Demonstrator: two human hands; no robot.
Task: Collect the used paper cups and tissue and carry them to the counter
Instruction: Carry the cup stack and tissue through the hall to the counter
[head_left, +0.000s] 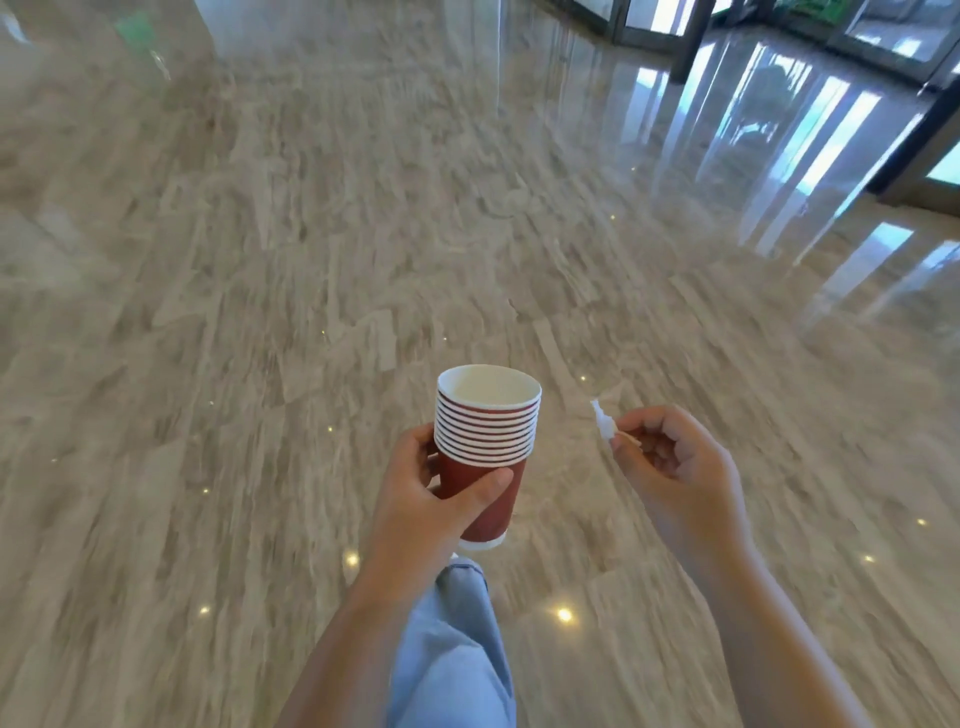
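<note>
A stack of several red paper cups (488, 441) with white rims and white insides stands upright in my left hand (421, 493), whose fingers and thumb wrap around the lowest cup. To its right, my right hand (675, 467) pinches a small twisted piece of white tissue (602, 420) between thumb and fingertips; the tissue sticks up and to the left of the hand. Both hands are held low in front of me, a short gap apart. No counter is in view.
A polished beige marble floor (311, 260) stretches all around, blurred by motion. Dark-framed glass doors (914, 135) line the far right. A marble wall or pillar (78, 62) stands at the far left. My leg in light blue trousers (452, 649) shows below the cups.
</note>
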